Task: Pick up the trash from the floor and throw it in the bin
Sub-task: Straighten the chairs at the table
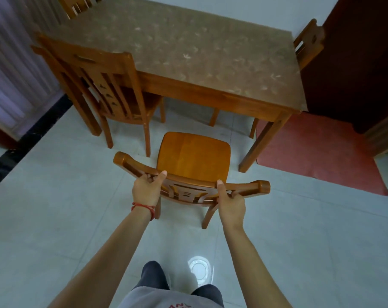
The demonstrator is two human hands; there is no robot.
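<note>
Both my hands grip the curved top rail of a wooden chair (194, 152) that stands on the pale tiled floor (55, 207), its seat facing the table. My left hand (146, 189), with a red string on the wrist, holds the rail left of centre. My right hand (230, 202) holds it right of centre. No trash and no bin show anywhere in the head view.
A wooden dining table (188, 52) with a brown patterned top stands ahead. A second chair (104, 85) is tucked in at its left, others at the far left and right edges. A red mat (317, 152) lies right, by a dark door (355, 63).
</note>
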